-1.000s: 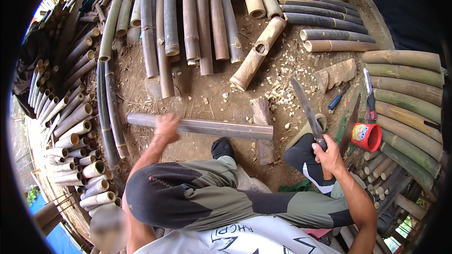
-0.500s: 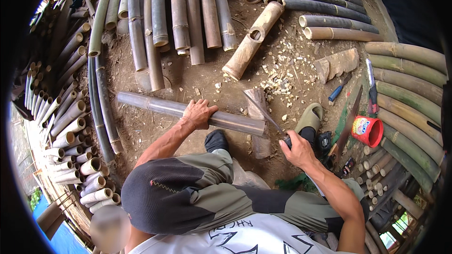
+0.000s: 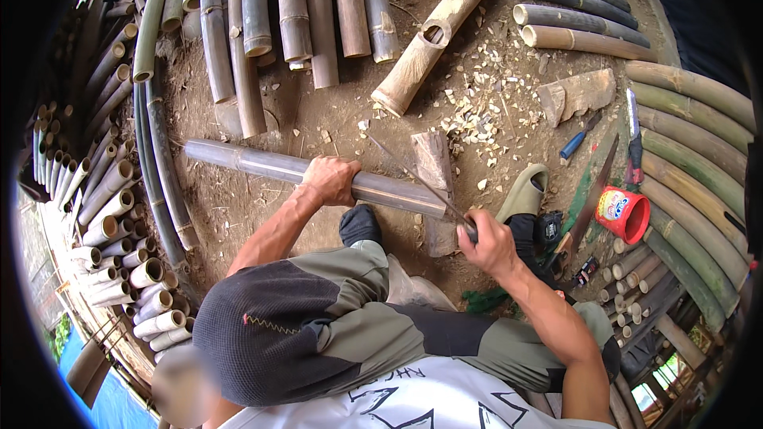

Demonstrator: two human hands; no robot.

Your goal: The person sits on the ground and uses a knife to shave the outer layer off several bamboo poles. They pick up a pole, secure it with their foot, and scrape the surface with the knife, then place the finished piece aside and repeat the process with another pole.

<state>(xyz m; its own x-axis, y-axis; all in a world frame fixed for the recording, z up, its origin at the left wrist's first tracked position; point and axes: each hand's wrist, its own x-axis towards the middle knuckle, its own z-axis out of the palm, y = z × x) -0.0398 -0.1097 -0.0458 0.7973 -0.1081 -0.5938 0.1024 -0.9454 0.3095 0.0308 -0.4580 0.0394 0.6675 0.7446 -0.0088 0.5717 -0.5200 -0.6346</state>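
Bamboo work, dirt floor [image 3: 218,206]: a dark bamboo tube [image 3: 246,160] lies crosswise mid-floor, L end toward the floor's left edge, R end over a wood block [image 3: 433,160]. A pale line runs along the tube's R half. Left hand [image 3: 332,180] bears on it from above, approx. midway along, fingers [image 3: 347,168] clamped over the tube. Right hand [image 3: 490,245] grips a long-bladed knife [image 3: 404,165], fingers [image 3: 497,230] closed round the handle; blade slants across the tube's R end & the block, tip toward the floor's far edge. Whether blade touches tube: can't tell.

Just beyond the block, wood chips [image 3: 477,119] litter the floor, w/ a pale bamboo length [image 3: 405,75], hole cut in its side, lying aslant nr. them. To the R: a rough wood chunk [image 3: 579,95], a blue-handled tool [image 3: 572,144], a saw [image 3: 592,205] & a red tub [image 3: 624,217] tipped on its side, mouth facing right-ish. An olive slip-on shoe [image 3: 524,191] sits btwn block & saw; a dark-socked foot [image 3: 360,225] is just on the near side of the tube.

Bamboo poles [image 3: 322,24] line the floor's far edge, greenish bamboo lengths [image 3: 691,147] its right edge, & a stack of cut tubes [image 3: 119,230], open ends showing, its left edge.
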